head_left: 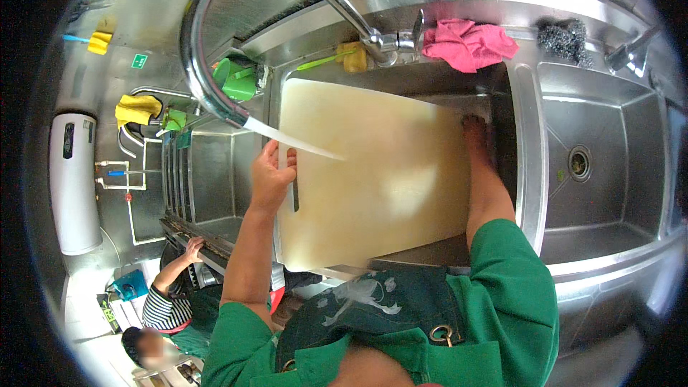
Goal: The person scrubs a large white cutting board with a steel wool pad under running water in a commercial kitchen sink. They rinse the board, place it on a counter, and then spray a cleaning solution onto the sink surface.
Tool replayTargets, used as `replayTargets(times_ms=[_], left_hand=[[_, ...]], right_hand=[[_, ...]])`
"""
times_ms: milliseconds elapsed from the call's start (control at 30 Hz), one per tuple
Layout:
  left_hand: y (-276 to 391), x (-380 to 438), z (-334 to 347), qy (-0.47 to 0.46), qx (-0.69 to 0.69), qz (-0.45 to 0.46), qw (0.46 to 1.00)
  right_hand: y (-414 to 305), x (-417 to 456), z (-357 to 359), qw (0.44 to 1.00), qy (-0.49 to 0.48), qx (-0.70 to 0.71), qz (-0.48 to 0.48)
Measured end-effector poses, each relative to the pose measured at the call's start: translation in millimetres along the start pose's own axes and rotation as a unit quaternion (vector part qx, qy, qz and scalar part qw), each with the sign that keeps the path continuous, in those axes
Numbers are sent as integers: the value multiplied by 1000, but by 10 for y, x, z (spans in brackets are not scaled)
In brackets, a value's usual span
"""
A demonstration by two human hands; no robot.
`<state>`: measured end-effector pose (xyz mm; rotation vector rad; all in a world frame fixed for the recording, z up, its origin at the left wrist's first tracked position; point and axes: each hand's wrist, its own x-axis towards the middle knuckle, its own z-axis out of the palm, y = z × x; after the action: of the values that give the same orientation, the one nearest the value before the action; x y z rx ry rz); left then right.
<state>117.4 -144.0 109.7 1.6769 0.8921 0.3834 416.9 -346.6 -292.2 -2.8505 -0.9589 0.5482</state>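
A large cream-coloured cutting board (pixel 371 183) lies tilted in the middle basin of a steel sink. My left hand (pixel 275 172) grips it through the handle slot at its left edge. At the board's far right edge is my right hand (pixel 475 131), low in the basin and in shadow; how its fingers lie is hard to tell. From the curved chrome faucet (pixel 239 113) a stream of water (pixel 295 142) falls onto the board near my left hand.
Behind the basin lie a green-handled brush (pixel 325 60), a pink cloth (pixel 467 45) and a steel-wool scourer (pixel 564 40). A second basin (pixel 586 242) is at the right, another (pixel 212 172) at the left. Green containers (pixel 235 79) stand back left. A person (pixel 169 306) is at the lower left.
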Motion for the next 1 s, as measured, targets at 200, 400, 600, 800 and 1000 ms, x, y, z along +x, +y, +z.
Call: replayTargets(times_ms=[200, 400, 600, 800, 1000], left_hand=[[199, 67, 72, 10, 24, -2, 1000], [268, 1, 237, -131, -232, -66, 962], [131, 102, 209, -170, -280, -59, 943], [-12, 327, 203, -117, -306, -68, 942], [-124, 404, 165, -162, -361, -59, 916]], right_hand=[[-361, -657, -131, 934, 18, 301, 190], [-1229, -1356, -1425, 926, 138, 351, 10], [-2097, -1671, -2458, 844, 237, 438, -200], [-2655, -2599, -2339, 797, 308, 425, -299], [-2831, -3268, -2202, 841, 291, 336, -309]])
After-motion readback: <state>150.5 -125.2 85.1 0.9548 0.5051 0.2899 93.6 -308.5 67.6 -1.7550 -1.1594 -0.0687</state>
